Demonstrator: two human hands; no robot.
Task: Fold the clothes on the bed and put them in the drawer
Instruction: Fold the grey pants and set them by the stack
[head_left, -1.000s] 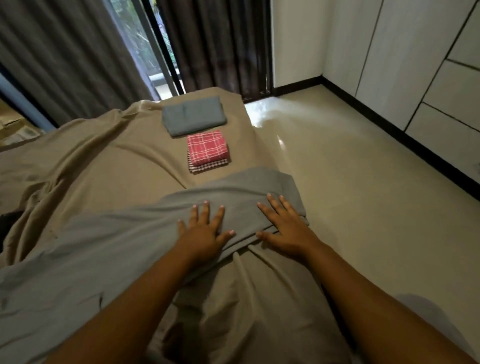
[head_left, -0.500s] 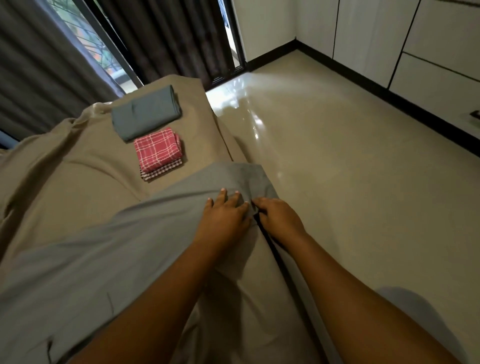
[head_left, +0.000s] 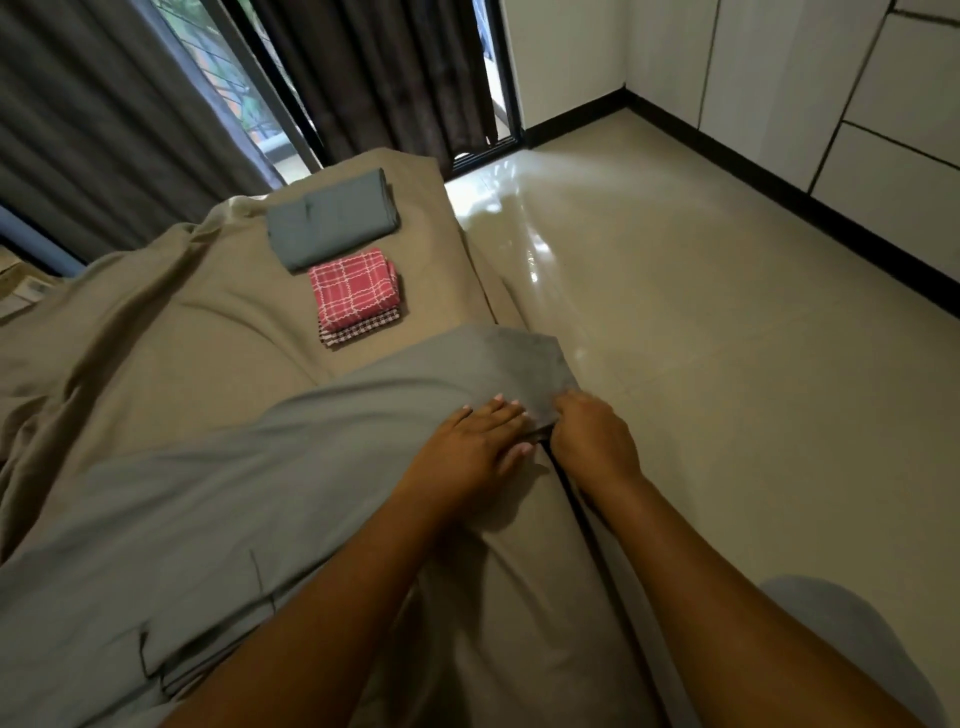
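Grey cloth (head_left: 291, 467) stretches leftward across the bed (head_left: 156, 364) from its right corner, where left hand (head_left: 470, 449) presses flat, fingers open, and right hand (head_left: 592, 441) pinches the edge.

Left hand (head_left: 475, 441), right hand (head_left: 592, 441): bare, no rings/watch; forearms unsleeved; nails short, pale.

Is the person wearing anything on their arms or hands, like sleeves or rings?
No. Both forearms are bare, with no sleeves in view. The left hand and right hand show no rings, watch or bracelets. The left hand's fingernails look pale and glossy.
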